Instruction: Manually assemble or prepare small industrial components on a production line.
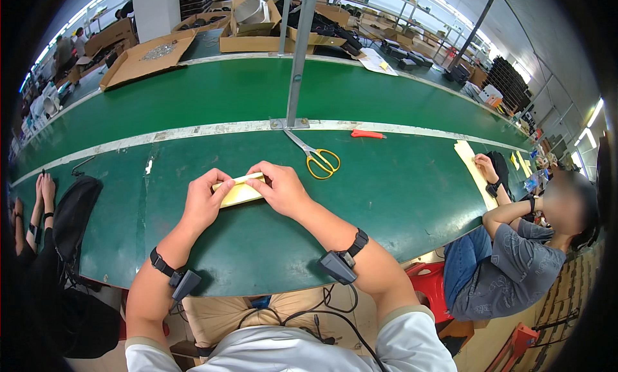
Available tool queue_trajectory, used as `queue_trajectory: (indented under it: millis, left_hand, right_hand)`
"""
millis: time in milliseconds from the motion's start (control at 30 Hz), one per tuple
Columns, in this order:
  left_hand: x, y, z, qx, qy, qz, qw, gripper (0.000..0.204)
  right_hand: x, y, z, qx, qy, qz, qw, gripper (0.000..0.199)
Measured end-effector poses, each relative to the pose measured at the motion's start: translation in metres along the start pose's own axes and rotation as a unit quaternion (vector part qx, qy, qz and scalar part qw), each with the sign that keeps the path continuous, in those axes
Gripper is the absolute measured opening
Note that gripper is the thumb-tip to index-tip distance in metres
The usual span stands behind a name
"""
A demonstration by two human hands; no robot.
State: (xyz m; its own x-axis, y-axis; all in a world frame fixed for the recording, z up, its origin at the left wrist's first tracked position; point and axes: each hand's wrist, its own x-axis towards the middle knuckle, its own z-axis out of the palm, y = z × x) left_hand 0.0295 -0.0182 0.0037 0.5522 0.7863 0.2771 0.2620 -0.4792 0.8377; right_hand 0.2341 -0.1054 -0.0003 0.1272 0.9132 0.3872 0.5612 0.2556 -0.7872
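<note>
Over the green bench point(360, 224), my left hand point(205, 197) and my right hand point(283, 185) are both closed on a folded piece of yellow paper point(240, 195). The thumbs press against its upper edge, and the fingers behind it are mostly hidden. A narrow folded strip shows along that edge. Beyond my right hand lie scissors point(323, 164) with yellow handles, touching neither hand. Farther off is a red knife-like tool point(367, 134), lying flat.
A grey metal post point(299, 63) rises from the bench's far edge, before a green conveyor belt point(212, 95). At right sits a co-worker point(521, 262), with a hand on a yellow sheet point(473, 172). Another person's hands point(45, 192) and a black bag point(72, 211) are at left.
</note>
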Motion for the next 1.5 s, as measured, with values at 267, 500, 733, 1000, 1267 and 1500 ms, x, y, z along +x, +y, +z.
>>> queue_trajectory:
  millis: [267, 500, 733, 1000, 1267, 1500]
  left_hand:
    - [-0.002, 0.0, -0.001, -0.043, -0.015, -0.002, 0.999, 0.015]
    - [-0.002, 0.002, 0.001, -0.042, -0.022, -0.002, 0.999, 0.013]
    - [-0.002, 0.003, 0.0, -0.036, -0.024, 0.015, 0.999, 0.012]
    - [-0.001, -0.003, 0.002, -0.053, -0.011, 0.016, 0.998, 0.012]
    - [-0.002, 0.0, 0.001, -0.025, -0.008, 0.054, 0.998, 0.014]
    - [-0.001, 0.003, 0.002, -0.085, -0.048, -0.069, 0.993, 0.016]
  right_hand:
    - [0.0, 0.003, 0.003, -0.012, -0.004, 0.02, 1.0, 0.023]
    - [-0.001, 0.003, 0.002, 0.001, 0.0, -0.006, 1.0, 0.021]
    - [0.0, -0.003, -0.001, 0.006, -0.008, 0.002, 1.0, 0.018]
    - [-0.001, -0.005, -0.002, -0.002, -0.013, -0.008, 1.0, 0.019]
    - [0.0, -0.006, -0.002, 0.005, -0.012, 0.0, 1.0, 0.017]
    - [0.0, 0.001, -0.001, -0.012, 0.019, -0.049, 0.999, 0.019]
